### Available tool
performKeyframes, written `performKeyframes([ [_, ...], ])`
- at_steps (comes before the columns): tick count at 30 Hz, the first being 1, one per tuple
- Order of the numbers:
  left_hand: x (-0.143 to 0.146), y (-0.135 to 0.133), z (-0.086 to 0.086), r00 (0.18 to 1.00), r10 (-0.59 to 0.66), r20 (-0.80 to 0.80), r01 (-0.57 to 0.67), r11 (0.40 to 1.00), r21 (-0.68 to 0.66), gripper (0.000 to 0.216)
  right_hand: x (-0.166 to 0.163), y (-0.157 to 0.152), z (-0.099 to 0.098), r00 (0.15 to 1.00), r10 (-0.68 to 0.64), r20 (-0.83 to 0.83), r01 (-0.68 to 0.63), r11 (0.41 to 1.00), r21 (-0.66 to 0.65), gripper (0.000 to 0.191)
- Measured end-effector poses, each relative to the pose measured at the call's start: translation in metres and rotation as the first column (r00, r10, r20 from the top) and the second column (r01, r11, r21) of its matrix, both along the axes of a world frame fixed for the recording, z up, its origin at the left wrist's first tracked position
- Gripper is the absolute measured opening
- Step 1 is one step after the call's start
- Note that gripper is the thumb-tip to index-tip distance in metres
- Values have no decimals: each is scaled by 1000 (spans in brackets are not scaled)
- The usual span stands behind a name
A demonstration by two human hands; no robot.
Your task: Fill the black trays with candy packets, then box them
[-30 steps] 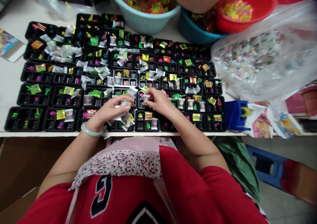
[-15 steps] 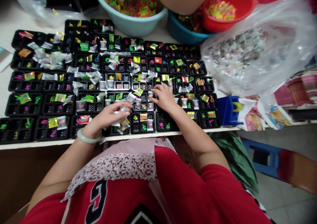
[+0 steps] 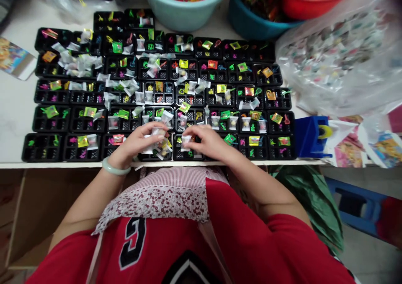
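Note:
Rows of black compartment trays (image 3: 47, 148) cover the white table, each with small neon toys and clear sachets in it. My left hand (image 3: 138, 143), with a pale green bangle at the wrist, is closed on a bunch of small clear sachets (image 3: 155, 143) over the front row. My right hand (image 3: 207, 141) pinches a single clear sachet (image 3: 186, 140) just to the right of it, above a front-row tray. Both hands hover near the table's front edge, close together.
A light blue basin (image 3: 185, 11), a darker blue basin (image 3: 251, 24) and a red basin (image 3: 301, 7) of neon toys stand at the back. A big clear bag of sachets (image 3: 336, 58) lies at the right. A blue tape dispenser (image 3: 309, 136) sits by the trays.
My right hand has drawn back from the second row to the front row, now beside my left hand with one sachet pinched. The left hand has stayed on its bunch.

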State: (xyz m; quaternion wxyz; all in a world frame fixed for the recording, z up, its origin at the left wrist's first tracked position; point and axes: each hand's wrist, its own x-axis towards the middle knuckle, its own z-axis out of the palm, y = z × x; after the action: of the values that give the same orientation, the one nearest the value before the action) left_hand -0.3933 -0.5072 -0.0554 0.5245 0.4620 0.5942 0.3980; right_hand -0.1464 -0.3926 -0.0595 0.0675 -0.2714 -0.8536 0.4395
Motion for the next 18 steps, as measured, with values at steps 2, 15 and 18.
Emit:
performKeyframes([
  [2, -2, -3, -2, 993, 59, 98, -59, 998, -6, 40, -7, -24, -4, 993, 70, 93, -77, 995, 70, 15],
  [15, 2, -19, -1, 917, 15, 399, 12, 998, -67, 46, -55, -19, -10, 958, -209, -198, 117, 911, -396, 34],
  [18, 11, -14, -3, 908, -7, 418, 39, 997, -67, 43, -68, -19, -20, 921, -341, -190, 193, 821, -538, 37],
])
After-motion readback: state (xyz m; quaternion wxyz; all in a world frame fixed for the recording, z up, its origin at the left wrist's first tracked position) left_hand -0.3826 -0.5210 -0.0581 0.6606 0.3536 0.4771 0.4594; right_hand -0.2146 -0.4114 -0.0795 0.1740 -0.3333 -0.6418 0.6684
